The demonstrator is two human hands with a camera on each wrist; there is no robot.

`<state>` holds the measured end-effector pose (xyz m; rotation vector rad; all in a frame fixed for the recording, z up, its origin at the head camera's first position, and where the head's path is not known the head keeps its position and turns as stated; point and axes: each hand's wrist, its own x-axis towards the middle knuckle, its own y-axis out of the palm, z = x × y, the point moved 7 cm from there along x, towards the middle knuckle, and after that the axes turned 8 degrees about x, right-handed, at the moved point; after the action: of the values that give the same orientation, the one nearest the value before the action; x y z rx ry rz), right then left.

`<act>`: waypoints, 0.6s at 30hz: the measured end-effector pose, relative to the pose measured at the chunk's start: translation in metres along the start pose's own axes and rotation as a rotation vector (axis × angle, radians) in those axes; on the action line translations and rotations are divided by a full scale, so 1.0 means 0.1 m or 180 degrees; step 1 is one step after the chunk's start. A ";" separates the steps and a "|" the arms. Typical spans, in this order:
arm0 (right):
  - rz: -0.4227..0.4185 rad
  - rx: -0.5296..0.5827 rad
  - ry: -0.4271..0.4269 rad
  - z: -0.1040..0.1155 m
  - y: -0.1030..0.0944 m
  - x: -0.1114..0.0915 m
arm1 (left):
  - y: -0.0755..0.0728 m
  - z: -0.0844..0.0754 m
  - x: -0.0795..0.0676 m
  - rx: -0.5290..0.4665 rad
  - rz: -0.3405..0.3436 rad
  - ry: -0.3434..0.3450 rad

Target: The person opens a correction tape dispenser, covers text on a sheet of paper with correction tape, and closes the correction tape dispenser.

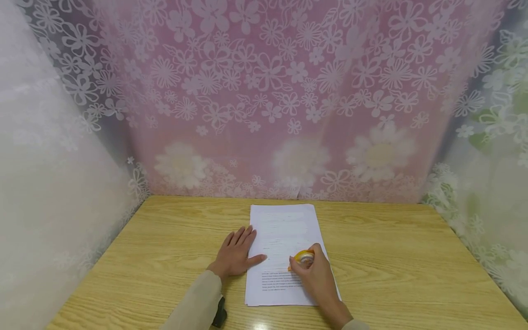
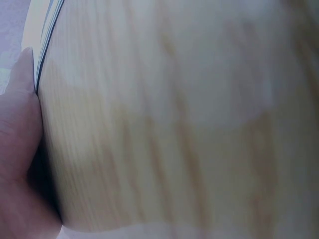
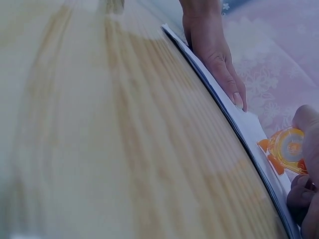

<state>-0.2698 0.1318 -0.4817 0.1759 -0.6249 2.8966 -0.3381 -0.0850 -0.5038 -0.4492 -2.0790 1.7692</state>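
Note:
A stack of white paper sheets lies on the table, with several lines of printed text at the lower part of the top sheet. Whitish bands run across the sheet above that text. Between thumb and fingers my right hand pinches an orange, see-through correction tape dispenser, its tip down at the sheet near the first printed line. My left hand lies flat at the stack's left edge, fingers spread and thumb resting on the paper. In the right wrist view, the left hand presses along the sheet.
The wood-grain table spreads out on both sides of the paper. A pink flowered curtain hangs at its back edge, and pale sheets hang left and right. A dark object shows beside the left sleeve.

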 end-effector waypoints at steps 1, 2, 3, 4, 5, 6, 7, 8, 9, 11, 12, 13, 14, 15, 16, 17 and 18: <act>0.0012 0.0011 -0.0003 0.00 0.00 0.00 | 0.00 0.00 0.00 -0.0003 0.0004 -0.0002; 0.0017 0.0023 -0.0008 -0.01 -0.01 0.00 | 0.00 0.00 0.00 -0.0026 -0.0005 0.0003; 0.0017 0.0029 -0.0008 -0.01 -0.01 0.00 | 0.00 0.00 0.00 -0.0049 -0.0011 0.0005; 0.0016 0.0036 -0.0011 -0.01 -0.02 0.00 | 0.00 0.00 -0.01 -0.0051 -0.0013 0.0003; 0.0015 0.0047 -0.0008 -0.01 -0.02 0.00 | -0.01 -0.01 -0.01 -0.0054 -0.0014 0.0003; 0.0004 0.0049 -0.0006 -0.02 -0.03 0.00 | -0.01 -0.01 -0.01 -0.0063 -0.0013 -0.0001; -0.0013 0.0047 -0.0003 -0.02 -0.03 0.00 | 0.00 -0.01 -0.01 -0.0053 -0.0005 -0.0010; -0.0026 0.0031 0.0000 -0.02 -0.04 0.00 | 0.00 0.00 -0.01 -0.0054 -0.0001 -0.0015; -0.0037 0.0017 0.0006 -0.02 -0.04 0.00 | 0.00 0.00 -0.01 -0.0058 0.0000 -0.0018; -0.0047 0.0002 0.0015 -0.02 -0.05 0.00 | 0.01 0.00 0.00 -0.0057 0.0000 -0.0015; -0.0049 -0.0010 0.0018 -0.02 -0.05 0.00 | 0.01 0.00 0.00 -0.0055 0.0001 -0.0014; -0.0045 -0.0014 0.0021 -0.02 -0.06 0.00 | 0.01 0.01 0.00 -0.0037 0.0007 -0.0016; -0.0038 -0.0016 0.0027 -0.02 -0.06 0.00 | 0.02 0.01 0.00 -0.0016 -0.0002 -0.0011; -0.0035 -0.0006 0.0035 -0.02 -0.06 0.00 | 0.02 0.01 0.01 -0.0002 -0.0007 -0.0008; -0.0033 -0.0002 0.0040 -0.02 -0.07 0.00 | 0.03 0.01 0.01 0.0014 -0.0006 -0.0007; -0.0028 0.0001 0.0047 -0.02 -0.07 0.00 | 0.02 0.01 0.01 0.0026 -0.0008 -0.0006; -0.0027 0.0001 0.0051 -0.03 -0.07 0.00 | 0.03 0.01 0.01 0.0042 -0.0004 -0.0008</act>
<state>-0.2688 0.1392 -0.4814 0.1550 -0.6196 2.8869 -0.3399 -0.0852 -0.5067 -0.4421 -2.0675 1.7825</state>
